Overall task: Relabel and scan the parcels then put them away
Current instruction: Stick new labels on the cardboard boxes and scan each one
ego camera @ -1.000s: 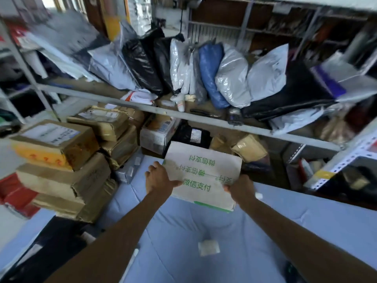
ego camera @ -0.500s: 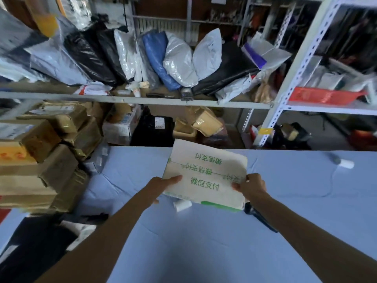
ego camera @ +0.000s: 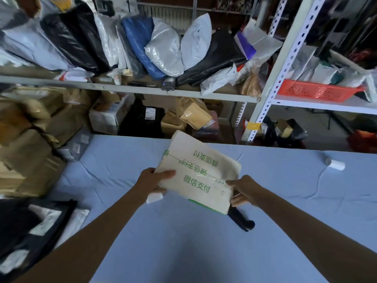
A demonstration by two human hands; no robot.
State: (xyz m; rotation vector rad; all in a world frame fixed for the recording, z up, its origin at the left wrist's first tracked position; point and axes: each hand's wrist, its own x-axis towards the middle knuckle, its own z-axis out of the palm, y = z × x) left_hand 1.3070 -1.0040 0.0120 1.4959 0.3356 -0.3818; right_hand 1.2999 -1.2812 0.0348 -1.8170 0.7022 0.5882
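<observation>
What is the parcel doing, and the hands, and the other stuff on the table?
parcel: held over the table, printed side up.
left hand: grips the parcel's left edge.
right hand: grips its right edge.
black tool: lying on the table, partly under the parcel.
white roll: lying on its side on the table.

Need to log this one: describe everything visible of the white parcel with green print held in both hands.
The white parcel is a flat, soft-looking mailer, off-white and slightly creased, printed face up with rows of green Chinese characters, a thin green line across it and a green strip along its near edge. It is held over the blue table cover, turned at an angle. The left hand grips its left edge, thumb on top; the right hand pinches its near right corner.
</observation>
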